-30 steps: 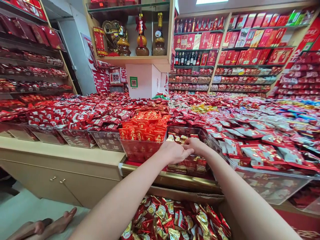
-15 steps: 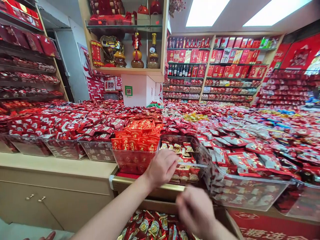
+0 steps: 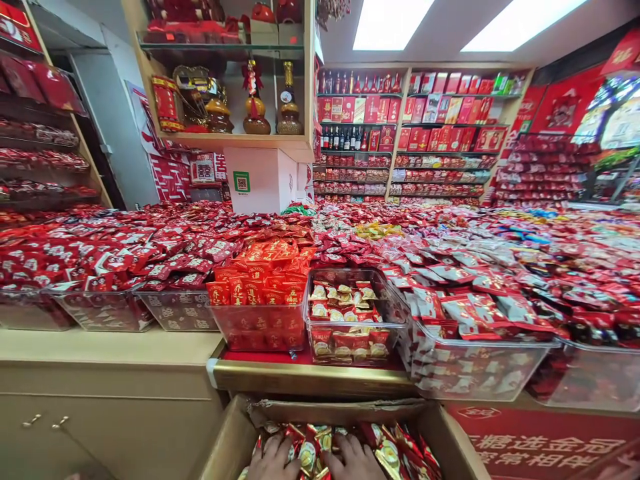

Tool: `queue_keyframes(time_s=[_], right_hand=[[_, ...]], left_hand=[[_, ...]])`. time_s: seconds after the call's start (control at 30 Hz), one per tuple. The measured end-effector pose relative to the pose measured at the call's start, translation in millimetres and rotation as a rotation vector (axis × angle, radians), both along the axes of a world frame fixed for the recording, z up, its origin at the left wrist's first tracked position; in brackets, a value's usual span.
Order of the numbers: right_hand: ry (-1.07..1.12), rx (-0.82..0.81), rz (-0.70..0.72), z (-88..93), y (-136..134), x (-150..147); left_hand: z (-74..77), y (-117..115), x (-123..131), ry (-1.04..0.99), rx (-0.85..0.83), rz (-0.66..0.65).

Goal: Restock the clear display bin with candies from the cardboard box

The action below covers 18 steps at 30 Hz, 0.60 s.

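Both hands are down in an open cardboard box point(image 3: 227, 437) at the bottom of the head view. My left hand point(image 3: 274, 460) rests on the wrapped candies point(image 3: 309, 457), fingers spread and pointing away from me. Beside it, my right hand point(image 3: 354, 460) lies on the same red-and-gold candies, its fingers also apart. The lower parts of both hands are cut off by the frame edge. Just above the box, on the counter, stands a clear plastic bin point(image 3: 354, 327) partly filled with similar red-and-cream candies point(image 3: 345, 343).
A bin of orange-red packets point(image 3: 257, 327) adjoins on the left, and a heaped bin of white-and-red packets point(image 3: 480, 367) on the right. The gold counter edge point(image 3: 315, 380) runs above the box. A display cabinet point(image 3: 230, 140) overhangs the back; stocked shelves point(image 3: 400, 133) line the far wall.
Both hands have moved down from near the clear bin and over the box onto the candies inside it. Their fingers have spread from a curled shape. The view has tilted and shifted slightly.
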State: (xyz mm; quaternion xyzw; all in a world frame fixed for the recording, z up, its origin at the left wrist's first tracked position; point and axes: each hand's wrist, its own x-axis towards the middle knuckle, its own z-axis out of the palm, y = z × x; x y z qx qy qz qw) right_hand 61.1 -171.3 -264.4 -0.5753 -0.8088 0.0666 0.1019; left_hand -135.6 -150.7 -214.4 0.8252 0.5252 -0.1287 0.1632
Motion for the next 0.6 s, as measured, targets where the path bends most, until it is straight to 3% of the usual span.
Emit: queue_keyframes(time_s=[0.07,0.17,0.27,0.37,0.6], right_hand=[[-0.051,-0.04,-0.07,3.3,3.1,2.4],[-0.058,-0.139,-0.043,10.2,7.2,6.8],[-0.043,-0.158,-0.074,9.4,7.2,7.0],[-0.052,-0.127,-0.157,1.9,4.8,3.4],[-0.085,-0.143,-0.087,-1.8,4.2,-1.6]], left_hand=[[6.9,-0.1,2.5,-0.04,0.016,0.011],[18.2,-0.8,1.7,-0.129,0.032,0.041],[25.5,-1.1,-0.6,-0.095,0.006,0.103],[25.5,-1.0,-2.4,-0.036,-0.048,0.118],[16.8,-4.8,-4.0,-0.018,0.002,0.167]])
